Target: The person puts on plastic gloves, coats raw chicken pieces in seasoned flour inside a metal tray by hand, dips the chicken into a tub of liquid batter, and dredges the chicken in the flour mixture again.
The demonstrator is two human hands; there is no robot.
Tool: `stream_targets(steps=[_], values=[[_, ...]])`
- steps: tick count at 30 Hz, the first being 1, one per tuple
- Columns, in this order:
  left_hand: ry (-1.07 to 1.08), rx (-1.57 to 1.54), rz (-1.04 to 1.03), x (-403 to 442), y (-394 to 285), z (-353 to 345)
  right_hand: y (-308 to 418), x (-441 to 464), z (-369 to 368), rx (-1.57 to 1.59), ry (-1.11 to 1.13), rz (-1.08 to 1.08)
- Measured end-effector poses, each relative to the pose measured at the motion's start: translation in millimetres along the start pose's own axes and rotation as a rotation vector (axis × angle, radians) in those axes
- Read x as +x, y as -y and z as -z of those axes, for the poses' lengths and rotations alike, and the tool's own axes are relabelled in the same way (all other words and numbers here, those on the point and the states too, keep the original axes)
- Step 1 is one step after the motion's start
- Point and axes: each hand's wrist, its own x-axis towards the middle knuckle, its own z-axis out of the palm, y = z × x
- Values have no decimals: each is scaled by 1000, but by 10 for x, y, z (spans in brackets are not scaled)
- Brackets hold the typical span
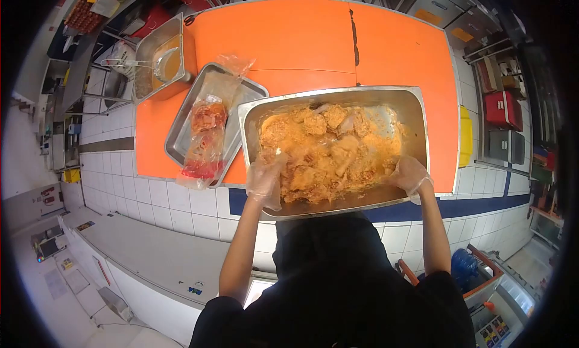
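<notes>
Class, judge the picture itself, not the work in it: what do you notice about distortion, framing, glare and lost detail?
Head view: strong wide-angle distortion, the orange tabletop's far edge bowing; black rounded corners frame the scene; light glints off the deep metal pan; the dark clothing shows little detail; small labels near the edges are too soft to read.

The lone view looks steeply down from the wearer's head.

Lit brightly and fairly evenly across the orange table [277, 37], from out of view. Glinting along the rim of the steel pan [332, 93] at its near edge. Bowed strongly around the table; blackened at all corners; softened toward the periphery.
</notes>
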Motion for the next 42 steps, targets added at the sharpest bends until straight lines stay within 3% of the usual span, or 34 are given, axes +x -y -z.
stream_targets(steps=[1,3,6,7,9,10,12,13,15,19,21,23,24,25,26,27,28,29,31,34,36,37,38,39,42], values=[[5,-3,-2,18,-123,-65,18,-6,6,-1,-3,-5],[-2,772,335,68,-507,-237,179,40,-10,31,-83,-171],[11,914,234,342,135,-307,496,293,68,155,30,-224],[12,916,231,331,35,-355,515,469,-18,96,55,-162],[106,607,365,251,-259,-427,539,803,-369,39,84,-94],[102,612,363,259,-254,-507,564,924,-538,177,-38,69],[-20,226,661,243,-145,-633,624,1180,-904,321,-151,229],[-68,99,757,242,-66,-646,652,1315,-1070,349,-44,158],[211,-244,488,373,201,-598,796,1417,-1069,370,49,96],[147,-139,456,268,-91,-577,1160,923,-620,505,114,81],[278,75,364,243,-330,-448,1139,850,-459,318,272,130],[332,77,221,246,-301,-333,994,703,-399,395,163,450],[349,14,109,247,-247,-272,900,704,-286,372,209,427],[338,13,110,301,-303,-188,804,734,-193,319,89,396],[243,349,81,412,-481,-111,712,764,-95,266,-26,356],[172,612,119,485,-637,-128,661,820,-11,174,-306,304],[114,871,177,548,-836,-155,763,897,188,169,-304,309],[110,866,177,629,-741,-237,929,981,459,29,-81,23],[-17,1264,-4,836,-359,-411,1001,1186,445,-112,135,-265],[-48,1241,48,951,-39,-620,960,1667,-226,-316,-29,-58],[-3,1363,0,971,116,-663,1129,1524,-559,-222,-728,187],[21,1474,-70,1021,134,-717,1205,1487,-526,-221,-726,173],[36,1478,-79,1059,83,-736,1302,1431,-427,-110,-586,183],[65,1355,-22,1095,24,-711,1381,1406,-374,4,-447,193],[82,1145,-25,1166,216,-608,1503,1612,-528,205,-412,279]])
